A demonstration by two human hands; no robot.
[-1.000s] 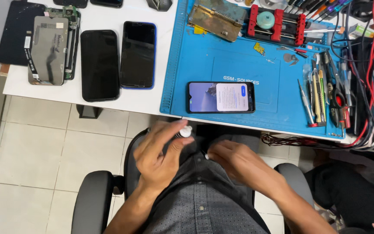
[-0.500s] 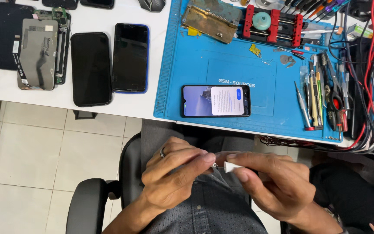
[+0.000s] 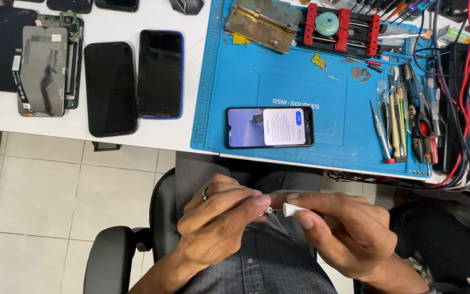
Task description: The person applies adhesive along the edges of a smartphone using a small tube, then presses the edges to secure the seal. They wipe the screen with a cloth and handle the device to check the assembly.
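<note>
Both hands meet over my lap, below the table edge. My right hand [image 3: 344,234] pinches a small white cone-shaped cap [image 3: 292,209] between thumb and forefinger. My left hand [image 3: 218,220], a ring on one finger, closes its fingertips on a thin metal pin or nozzle tip [image 3: 268,210] that points into the cap. What the left hand holds behind that tip is hidden by its fingers. A phone with a lit screen [image 3: 269,127] lies on the blue work mat [image 3: 257,81] just above the hands.
Two dark phones [image 3: 110,90] [image 3: 160,73] and an opened phone with its display part [image 3: 43,71] lie on the white table at left. A red-and-black clamp jig [image 3: 338,27], a metal plate [image 3: 262,22], screwdrivers and tweezers [image 3: 401,117] and tangled cables [image 3: 458,81] fill the right. A black chair armrest [image 3: 110,261] is lower left.
The hands rose from my lap and came together. A second ago the left hand held a small white item alone; now the cap sits in the right hand, slightly apart from the tip.
</note>
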